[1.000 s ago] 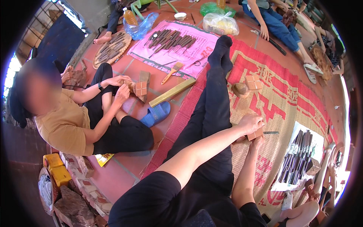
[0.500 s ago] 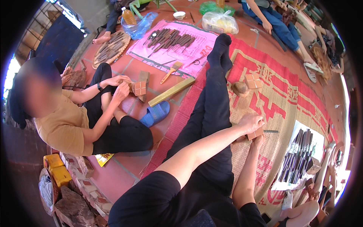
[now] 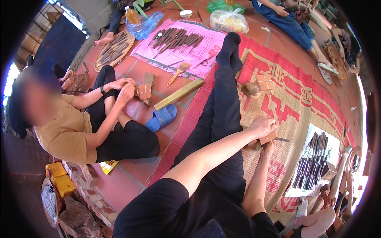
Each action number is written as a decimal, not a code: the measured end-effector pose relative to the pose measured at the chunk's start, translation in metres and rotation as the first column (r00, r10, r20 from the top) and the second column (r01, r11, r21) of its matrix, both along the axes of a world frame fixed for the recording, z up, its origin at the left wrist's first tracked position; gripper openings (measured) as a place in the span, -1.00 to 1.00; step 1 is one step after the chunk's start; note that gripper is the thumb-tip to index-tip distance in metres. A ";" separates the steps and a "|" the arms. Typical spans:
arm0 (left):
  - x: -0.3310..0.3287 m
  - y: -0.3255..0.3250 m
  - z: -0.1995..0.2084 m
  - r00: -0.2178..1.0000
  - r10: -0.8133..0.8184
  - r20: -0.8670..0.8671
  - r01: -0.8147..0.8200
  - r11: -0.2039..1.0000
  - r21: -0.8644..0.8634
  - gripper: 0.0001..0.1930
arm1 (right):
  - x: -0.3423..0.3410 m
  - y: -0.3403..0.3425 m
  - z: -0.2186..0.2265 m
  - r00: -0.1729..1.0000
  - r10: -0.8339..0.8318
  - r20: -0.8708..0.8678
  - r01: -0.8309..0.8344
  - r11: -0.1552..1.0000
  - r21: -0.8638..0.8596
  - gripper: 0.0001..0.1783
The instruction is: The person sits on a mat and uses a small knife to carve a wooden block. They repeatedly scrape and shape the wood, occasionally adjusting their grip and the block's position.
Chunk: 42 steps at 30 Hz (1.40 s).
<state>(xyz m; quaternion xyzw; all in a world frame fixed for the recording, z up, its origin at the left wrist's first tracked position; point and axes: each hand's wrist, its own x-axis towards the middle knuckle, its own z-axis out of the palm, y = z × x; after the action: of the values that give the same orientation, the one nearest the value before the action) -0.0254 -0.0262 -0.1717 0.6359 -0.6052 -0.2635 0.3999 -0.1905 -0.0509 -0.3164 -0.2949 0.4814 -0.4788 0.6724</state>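
My left hand (image 3: 262,126) is bent over a small reddish-brown block (image 3: 267,137), fingers closed on it from above. My right hand (image 3: 268,149) grips the near side of the same block, also closed. A thin dark flat strip (image 3: 282,139) sticks out to the right beside the fingers; which hand holds it, if either, is hidden. Under my left wrist, a brown rounded piece is partly covered. Farther out on the mat lie a similar block with pale crossing lines (image 3: 265,82) and a brown rounded wooden piece (image 3: 251,91).
My outstretched legs (image 3: 224,107) rest on the woven mat (image 3: 293,103). To the left a person (image 3: 67,135) works on a similar block (image 3: 144,91). Nearby are a brush (image 3: 178,73), a wooden bar (image 3: 178,94), a blue slipper (image 3: 161,118) and dark sticks (image 3: 311,162) on white paper.
The thin strip has tilted and its outer end sits slightly lower. Both hands stay on the block with little shift. The whole view has moved slightly.
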 end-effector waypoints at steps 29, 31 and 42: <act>0.004 -0.007 -0.004 0.999 -0.006 0.043 0.003 0.998 0.066 -0.67 | 0.010 0.014 0.010 0.938 -0.343 0.057 0.326 0.925 0.196 -0.75; 0.004 -0.005 0.000 0.998 -0.014 0.055 0.011 0.999 0.042 -0.70 | 0.020 0.020 0.028 0.920 -0.362 0.147 0.324 0.917 0.233 -0.79; 0.002 -0.003 0.007 0.998 -0.038 0.041 0.037 0.999 0.036 -0.70 | 0.016 0.030 0.017 0.939 -0.319 0.131 0.299 0.942 0.153 -0.79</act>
<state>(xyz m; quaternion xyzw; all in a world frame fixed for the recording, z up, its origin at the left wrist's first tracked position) -0.0233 -0.0291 -0.1650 0.6368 -0.6203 -0.2684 0.3710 -0.1749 -0.0209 -0.2990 -0.1328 0.4989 -0.5672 0.6417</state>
